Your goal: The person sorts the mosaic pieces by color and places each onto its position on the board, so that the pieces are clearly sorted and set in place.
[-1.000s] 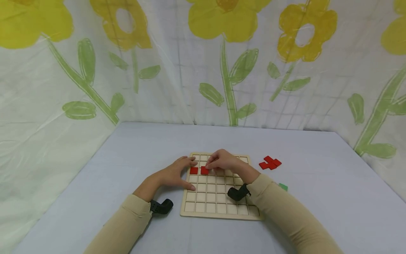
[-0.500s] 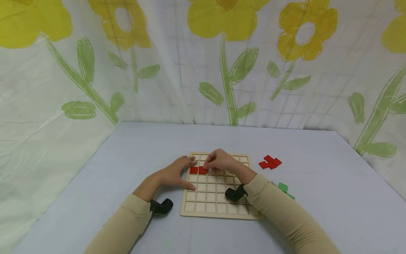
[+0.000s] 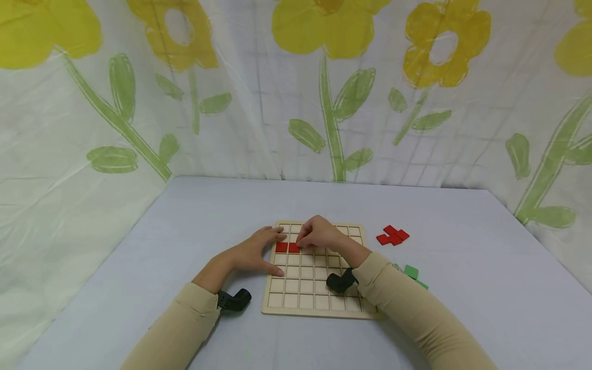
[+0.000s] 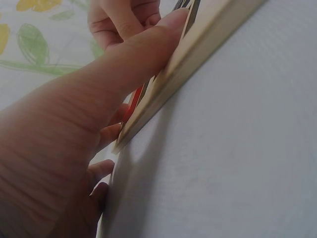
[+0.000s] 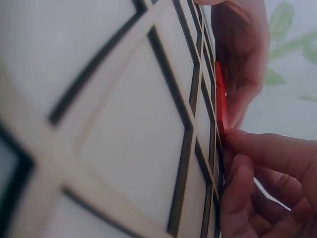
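Note:
A wooden grid board lies on the table, with two red square tiles side by side in its second row from the far edge. My left hand rests at the board's left edge, fingers spread around the left red tile and thumb on the board. My right hand pinches the right edge of the other red tile, its thumb and forefinger together. In the right wrist view, fingertips touch this red tile, which lies nearly flat on the board.
Several red tiles lie in a loose cluster to the right of the board. Green tiles sit beside my right sleeve, which partly hides them. A curtain with painted flowers hangs behind the table.
My right hand has moved slightly left with the red tile, closing the gap to the first red tile. My left hand has stayed in place.

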Available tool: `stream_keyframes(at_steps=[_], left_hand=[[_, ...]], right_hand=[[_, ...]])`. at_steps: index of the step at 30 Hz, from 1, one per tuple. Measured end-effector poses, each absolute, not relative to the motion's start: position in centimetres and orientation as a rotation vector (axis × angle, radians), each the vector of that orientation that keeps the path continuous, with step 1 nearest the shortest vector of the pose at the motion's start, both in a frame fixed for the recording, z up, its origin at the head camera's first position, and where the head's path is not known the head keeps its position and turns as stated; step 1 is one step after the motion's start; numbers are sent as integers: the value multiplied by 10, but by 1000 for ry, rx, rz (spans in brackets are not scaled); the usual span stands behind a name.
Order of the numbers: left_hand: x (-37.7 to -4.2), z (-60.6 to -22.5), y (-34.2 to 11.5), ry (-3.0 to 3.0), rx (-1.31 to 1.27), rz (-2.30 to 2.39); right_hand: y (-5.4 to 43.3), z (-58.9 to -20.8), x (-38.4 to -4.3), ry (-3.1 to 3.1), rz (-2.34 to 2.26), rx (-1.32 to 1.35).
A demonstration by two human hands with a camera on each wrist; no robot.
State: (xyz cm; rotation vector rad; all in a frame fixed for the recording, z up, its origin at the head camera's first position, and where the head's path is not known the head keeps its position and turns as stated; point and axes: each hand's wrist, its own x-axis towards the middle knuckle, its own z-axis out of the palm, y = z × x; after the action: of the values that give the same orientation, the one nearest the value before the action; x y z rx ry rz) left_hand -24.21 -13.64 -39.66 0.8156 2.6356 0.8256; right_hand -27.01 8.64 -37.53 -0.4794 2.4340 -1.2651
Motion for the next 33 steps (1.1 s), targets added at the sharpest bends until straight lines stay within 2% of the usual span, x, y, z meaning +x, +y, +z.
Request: stream_keyframes(at_steps=[19,33], left_hand=[[-240,-395,-135,2639,811,810],[-240,-396,-135,2660,819,801]], right_hand=[[95,-360,-263,2393,-1232,-475],[128,-362,-255,2447,-1159,-520]])
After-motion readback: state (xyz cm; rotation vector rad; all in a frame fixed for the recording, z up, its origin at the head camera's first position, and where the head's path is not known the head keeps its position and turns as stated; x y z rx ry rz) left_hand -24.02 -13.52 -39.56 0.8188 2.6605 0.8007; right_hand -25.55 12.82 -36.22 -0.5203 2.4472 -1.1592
